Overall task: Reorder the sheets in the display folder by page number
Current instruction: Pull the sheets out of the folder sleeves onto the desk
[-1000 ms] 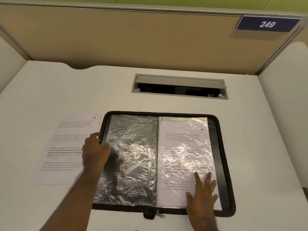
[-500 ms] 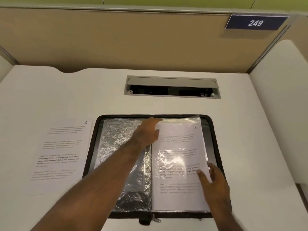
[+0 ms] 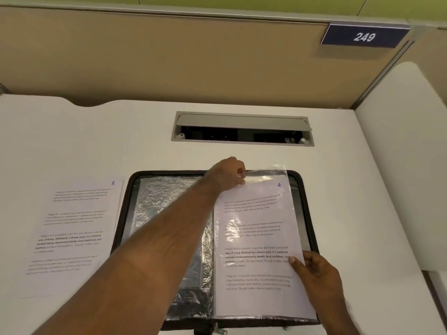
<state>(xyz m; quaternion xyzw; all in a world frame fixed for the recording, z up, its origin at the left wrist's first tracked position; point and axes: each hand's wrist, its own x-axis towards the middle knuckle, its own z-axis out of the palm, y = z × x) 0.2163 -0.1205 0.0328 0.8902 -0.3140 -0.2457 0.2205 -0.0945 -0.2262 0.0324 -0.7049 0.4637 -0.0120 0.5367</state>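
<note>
Black zip-edged display folder (image 3: 305, 213) lies open on the white desk (image 3: 362, 201), long axis running away from the person. Nearest, the right hand (image 3: 316, 274) pinches the outer edge of the white printed sheet marked 4 (image 3: 256, 238), thumb on top. That sheet sits in the right-hand clear plastic sleeve (image 3: 273, 171), whose mouth lies at the far end. There the left hand (image 3: 229, 175), forearm stretched across the crinkled empty sleeve (image 3: 164, 201), grips the sheet's top corner, probably to draw it out. A white sheet marked 8 (image 3: 77, 226) lies left of the folder.
</note>
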